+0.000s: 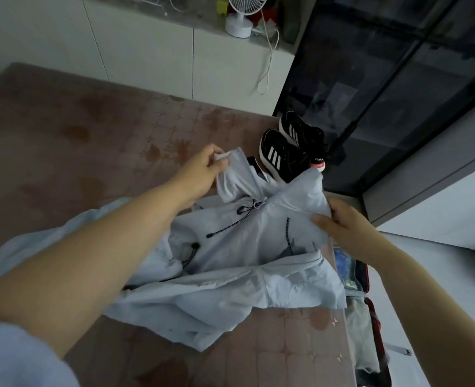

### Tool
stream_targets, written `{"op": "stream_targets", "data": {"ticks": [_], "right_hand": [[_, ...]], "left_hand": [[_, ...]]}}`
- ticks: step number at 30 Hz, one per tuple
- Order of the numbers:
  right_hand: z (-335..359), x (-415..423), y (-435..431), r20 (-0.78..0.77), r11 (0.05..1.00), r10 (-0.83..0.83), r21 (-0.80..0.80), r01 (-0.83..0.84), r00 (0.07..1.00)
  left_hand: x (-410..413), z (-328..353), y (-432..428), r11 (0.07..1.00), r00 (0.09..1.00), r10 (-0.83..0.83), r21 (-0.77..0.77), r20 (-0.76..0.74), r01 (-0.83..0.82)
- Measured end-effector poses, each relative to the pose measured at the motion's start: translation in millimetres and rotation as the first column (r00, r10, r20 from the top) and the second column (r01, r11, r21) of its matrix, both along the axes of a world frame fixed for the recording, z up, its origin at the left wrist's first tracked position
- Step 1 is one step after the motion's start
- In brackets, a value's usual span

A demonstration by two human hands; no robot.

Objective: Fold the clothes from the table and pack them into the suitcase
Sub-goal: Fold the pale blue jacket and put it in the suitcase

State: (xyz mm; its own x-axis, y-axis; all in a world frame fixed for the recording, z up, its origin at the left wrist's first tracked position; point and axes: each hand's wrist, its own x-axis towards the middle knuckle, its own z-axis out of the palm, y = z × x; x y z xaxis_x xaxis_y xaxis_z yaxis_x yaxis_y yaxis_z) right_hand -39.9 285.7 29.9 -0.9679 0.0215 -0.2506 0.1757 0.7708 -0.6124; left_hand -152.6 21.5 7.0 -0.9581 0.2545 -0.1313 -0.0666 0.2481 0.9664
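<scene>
Pinches a sleeve cuff of the pale blue jacket with the left hand; grips its right-side fabric with the right hand; jacket rumpled on the surface; beyond the jacket, black sneakers lettered "adidas"; right of the jacket, open suitcase.

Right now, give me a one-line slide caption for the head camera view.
Left hand pinches a sleeve cuff, right hand grips the pale blue jacket lying on the table.

A home room (lived-in): white cabinets, desk fan, sneakers.
</scene>
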Motion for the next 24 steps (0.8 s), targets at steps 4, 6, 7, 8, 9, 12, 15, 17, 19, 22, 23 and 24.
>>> {"op": "stream_targets", "data": {"ticks": [4, 6, 7, 8, 9, 12, 15, 17, 19, 22, 23, 24], "right_hand": [[12.3, -9.5, -7.0, 0.13, 0.969, -0.004, -0.246, 0.036, 0.991], [18.5, -25.3, -14.2, 0.109, 0.976, -0.045, -0.207, 0.067, 0.993], [18.6, -36.3, -16.9, 0.019, 0.984, -0.112, -0.134, 0.113, 0.994], [17.3, -47.8, -19.0, -0.098, 0.976, -0.214, -0.072, 0.208, 0.972], [17.1, -56.1, -23.9, -0.211, 0.949, -0.315, -0.039, 0.314, 0.925], [15.4, -59.3, -49.6, -0.466, 0.933, -0.283, 0.069, 0.354, 0.838], [-7.3, -30.3, -78.6, -0.379, 0.979, 0.113, 0.2, -0.038, 0.919], [-35.2, -2.7, -93.7, -0.151, 0.922, 0.354, 0.222, -0.318, 0.923], [-61.6, 19.4, -102.8, 0.088, 0.877, 0.429, 0.2, -0.438, 0.899], [-79.7, 32.1, -102.9, 0.094, 0.86, 0.446, 0.23, -0.455, 0.89], [-81.0, 32.3, -98.4, 0.027, 0.881, 0.421, 0.227, -0.415, 0.907], [-79.6, 31.8, -93.5, -0.06, 0.909, 0.378, 0.214, -0.358, 0.924]], "left_hand": [[-4.5, 46.6, -20.9, 0.993, 0.993, -0.106, 0.042, -0.054, 0.108], [-12.1, 65.1, -19.6, 0.993, 0.988, -0.116, 0.024, -0.105, 0.119], [-18.3, 70.1, -15.7, 0.996, 0.987, -0.081, 0.032, -0.138, 0.087], [-23.8, 74.3, -10.1, 0.998, 0.986, -0.032, 0.049, -0.166, 0.041], [-29.7, 74.8, -4.8, 0.998, 0.986, 0.004, 0.059, -0.169, 0.006], [-44.3, 59.5, 4.1, 0.993, 0.988, -0.106, -0.072, -0.108, 0.098], [-39.3, 19.0, -20.0, 0.812, 0.969, -0.247, -0.552, -0.029, 0.19], [-27.7, -11.7, -49.3, 0.597, 0.958, -0.261, -0.759, 0.121, 0.258], [-12.9, -35.1, -80.6, 0.363, 0.914, -0.292, -0.851, 0.282, 0.379], [8.7, -47.3, -117.6, 0.155, 0.862, -0.33, -0.879, 0.384, 0.45], [14.6, -47.6, -126.4, 0.144, 0.855, -0.342, -0.877, 0.391, 0.459], [20.9, -46.0, -133.2, 0.143, 0.853, -0.354, -0.879, 0.383, 0.454]]}}
